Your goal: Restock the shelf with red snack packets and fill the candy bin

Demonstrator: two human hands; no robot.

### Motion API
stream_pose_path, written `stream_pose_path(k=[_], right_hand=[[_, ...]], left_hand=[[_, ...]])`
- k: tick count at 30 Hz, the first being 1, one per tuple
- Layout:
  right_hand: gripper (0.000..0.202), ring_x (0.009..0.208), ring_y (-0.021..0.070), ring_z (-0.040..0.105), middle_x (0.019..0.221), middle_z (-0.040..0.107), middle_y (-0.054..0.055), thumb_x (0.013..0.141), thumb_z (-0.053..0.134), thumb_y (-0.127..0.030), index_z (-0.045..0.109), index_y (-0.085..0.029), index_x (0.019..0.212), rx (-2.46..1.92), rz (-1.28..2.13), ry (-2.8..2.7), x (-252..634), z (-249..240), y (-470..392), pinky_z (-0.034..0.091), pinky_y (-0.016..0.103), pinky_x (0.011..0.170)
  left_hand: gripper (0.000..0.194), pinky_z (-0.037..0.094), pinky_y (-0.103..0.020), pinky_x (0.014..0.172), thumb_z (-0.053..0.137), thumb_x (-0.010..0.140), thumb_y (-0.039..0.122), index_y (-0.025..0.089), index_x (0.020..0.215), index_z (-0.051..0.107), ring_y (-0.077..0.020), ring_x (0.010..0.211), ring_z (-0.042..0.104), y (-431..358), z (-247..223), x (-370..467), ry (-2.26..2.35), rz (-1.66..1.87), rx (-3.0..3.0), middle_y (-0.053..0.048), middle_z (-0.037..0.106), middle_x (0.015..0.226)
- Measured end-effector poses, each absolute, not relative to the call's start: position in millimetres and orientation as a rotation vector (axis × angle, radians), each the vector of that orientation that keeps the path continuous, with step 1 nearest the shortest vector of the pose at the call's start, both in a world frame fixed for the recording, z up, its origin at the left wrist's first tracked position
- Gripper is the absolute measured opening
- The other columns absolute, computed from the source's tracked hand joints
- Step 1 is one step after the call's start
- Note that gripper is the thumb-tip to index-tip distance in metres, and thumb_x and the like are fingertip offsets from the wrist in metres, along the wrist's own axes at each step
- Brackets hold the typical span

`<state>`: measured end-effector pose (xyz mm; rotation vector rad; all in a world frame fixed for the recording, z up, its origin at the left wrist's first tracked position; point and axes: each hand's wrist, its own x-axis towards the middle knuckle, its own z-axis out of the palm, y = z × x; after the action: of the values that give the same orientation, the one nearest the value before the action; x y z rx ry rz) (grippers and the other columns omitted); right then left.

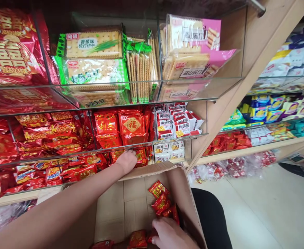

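Small red-and-gold snack packets [158,189] are scattered along the right side and near end of a cardboard box [180,183], with much of its floor left uncovered. More red packets [141,155] are stocked in the bottom shelf compartment, where the left hand [126,162] is extended past the box's far rim. Its fingers are curled among them; whether one is grasped cannot be told. Inside the box, the right hand [173,234] is bent over the packets, thumb and fingers parted around a red wrapper, but a firm grip cannot be confirmed.

The left knuckles could be knocked against the clear shelf edge [110,149] just above, since little height is left there. If packets are pushed in too loosely, some could be slid off the shelf front. Neighbouring white soda-cracker packets [169,151] could be disturbed if the reach is carried too far right.
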<state>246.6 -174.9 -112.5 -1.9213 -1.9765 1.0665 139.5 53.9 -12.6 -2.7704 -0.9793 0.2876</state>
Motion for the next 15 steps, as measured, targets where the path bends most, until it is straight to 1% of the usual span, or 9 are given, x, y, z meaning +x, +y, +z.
stream_pose_path(k=[4,7,9,11,13,15], right_hand=[[0.021,0.081,0.0200,0.055,0.086,0.061,0.007,0.069,0.052,-0.029,0.059,-0.018,0.085,-1.950,1.027,-2.044,243.8,-127.2,-171.4,0.040,0.028,0.071],[0.022,0.082,0.0199,0.054,0.085,0.060,0.007,0.068,0.053,-0.030,0.059,-0.018,0.086,-1.976,1.024,-2.076,243.3,-133.8,-170.5,0.040,0.028,0.072],[0.023,0.084,0.0197,0.054,0.087,0.060,0.007,0.068,0.052,-0.030,0.058,-0.018,0.087,-1.968,1.016,-2.086,243.6,-136.7,-171.4,0.039,0.028,0.073],[0.022,0.084,0.0195,0.053,0.087,0.060,0.007,0.068,0.052,-0.029,0.058,-0.019,0.087,-1.955,1.009,-2.092,243.8,-138.1,-172.9,0.039,0.028,0.074],[0.020,0.083,0.0195,0.054,0.086,0.060,0.006,0.068,0.051,-0.028,0.058,-0.019,0.085,-1.953,0.998,-2.094,243.2,-137.2,-174.2,0.039,0.028,0.073],[0.018,0.082,0.0199,0.054,0.084,0.061,0.006,0.067,0.050,-0.027,0.058,-0.018,0.082,-1.958,0.984,-2.116,241.6,-134.3,-174.4,0.040,0.028,0.072]], left_hand=[[0.027,0.033,-0.032,0.089,0.037,0.078,0.014,0.010,0.087,0.062,-0.0208,0.101,0.046,51.3,1.3,124.3,-0.944,0.245,-2.841,-0.014,0.055,0.104],[0.030,0.033,-0.028,0.090,0.034,0.081,0.024,0.015,0.093,0.060,-0.0174,0.103,0.047,44.7,17.2,101.1,-0.963,0.176,-2.972,-0.009,0.055,0.109],[0.032,0.035,-0.025,0.089,0.032,0.083,0.028,0.018,0.097,0.058,-0.0150,0.101,0.048,29.4,28.9,80.5,-1.039,0.029,-3.105,-0.005,0.056,0.107],[0.031,0.037,-0.023,0.087,0.031,0.083,0.030,0.022,0.102,0.055,-0.0121,0.097,0.050,2.7,37.0,58.5,-1.149,-0.236,-3.182,-0.001,0.058,0.105],[0.028,0.037,-0.023,0.086,0.033,0.083,0.029,0.025,0.101,0.054,-0.0124,0.093,0.052,-31.3,36.3,39.0,-1.220,-0.462,-3.182,0.000,0.059,0.099],[0.026,0.038,-0.024,0.085,0.035,0.082,0.028,0.026,0.099,0.055,-0.0136,0.090,0.052,-64.3,23.9,26.0,-1.234,-0.470,-3.231,0.000,0.061,0.092]])
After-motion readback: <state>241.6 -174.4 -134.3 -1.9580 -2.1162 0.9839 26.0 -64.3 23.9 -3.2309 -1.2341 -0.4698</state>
